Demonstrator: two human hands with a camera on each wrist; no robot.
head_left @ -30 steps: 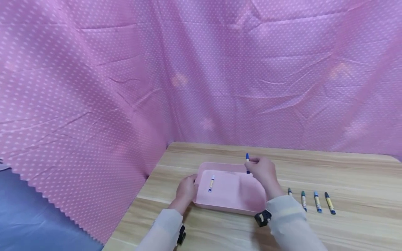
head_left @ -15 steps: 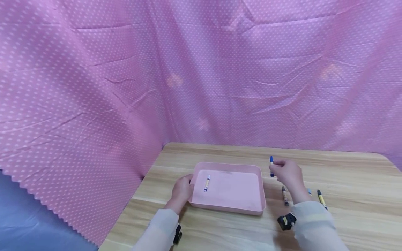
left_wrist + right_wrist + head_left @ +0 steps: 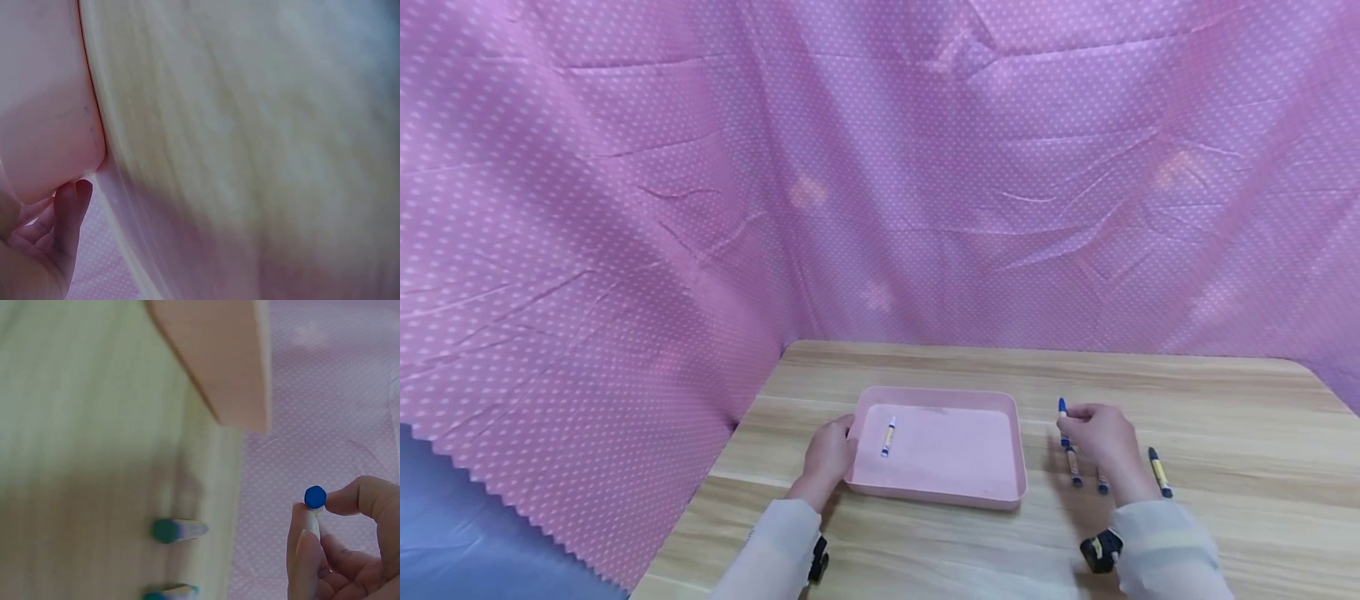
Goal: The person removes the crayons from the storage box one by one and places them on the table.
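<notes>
My right hand (image 3: 1103, 433) pinches a blue crayon (image 3: 1063, 408) between thumb and fingers, blue end up. The right wrist view shows its blue end beside the thumb. In the head view its lower end overlaps a dark-tipped crayon (image 3: 1074, 468) on the table; I cannot tell whether they touch. Another crayon (image 3: 1102, 482) lies partly hidden under my right hand. My left hand (image 3: 829, 454) grips the left side of a shallow pink tray (image 3: 936, 493); in the left wrist view its fingers bend at the tray's edge. A white-tipped crayon (image 3: 888, 437) lies inside the tray, towards its left.
A dark-tipped, yellow-wrapped crayon (image 3: 1160, 473) lies right of my right hand. Two green-ended crayons, one nearer (image 3: 178, 530), show in the right wrist view. The wooden table (image 3: 955, 554) meets a pink dotted curtain (image 3: 925, 208) at the back and left.
My right hand has carried the blue crayon rightward from above the tray and lowered it near the crayons on the table. The left hand keeps its hold on the tray; the head view has shifted slightly.
</notes>
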